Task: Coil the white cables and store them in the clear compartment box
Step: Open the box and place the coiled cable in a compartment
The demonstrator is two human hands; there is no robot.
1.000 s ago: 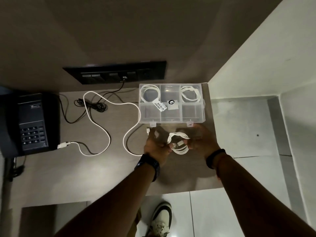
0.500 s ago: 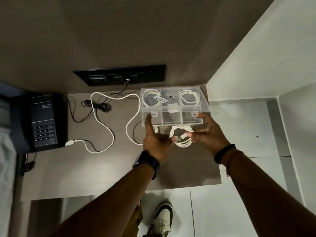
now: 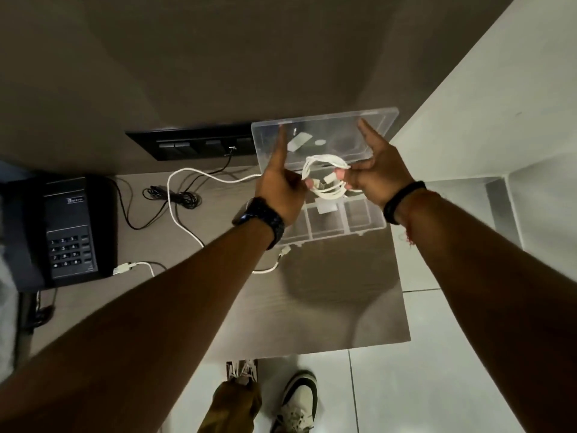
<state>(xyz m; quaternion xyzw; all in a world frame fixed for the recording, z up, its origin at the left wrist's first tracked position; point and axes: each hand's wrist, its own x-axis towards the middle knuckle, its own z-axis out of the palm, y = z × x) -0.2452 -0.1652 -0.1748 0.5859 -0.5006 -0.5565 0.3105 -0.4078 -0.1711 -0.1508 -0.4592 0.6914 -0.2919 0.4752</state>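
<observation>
Shoe: on the pale floor tiles, below the desk edge.
Loose white cable: trails uncoiled across the desk, beside the black telephone.
Left hand: pinches the coiled white cable, forefinger up against the lid.
Right hand: pinches the same coil, forefinger propping the raised lid.
Clear compartment box: open, directly under the coil.

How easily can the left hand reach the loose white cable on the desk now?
Probably not at once. The left hand is pushing up the box lid and pinching the coiled cable together with the right hand; the loose white cable lies unobstructed.
</observation>
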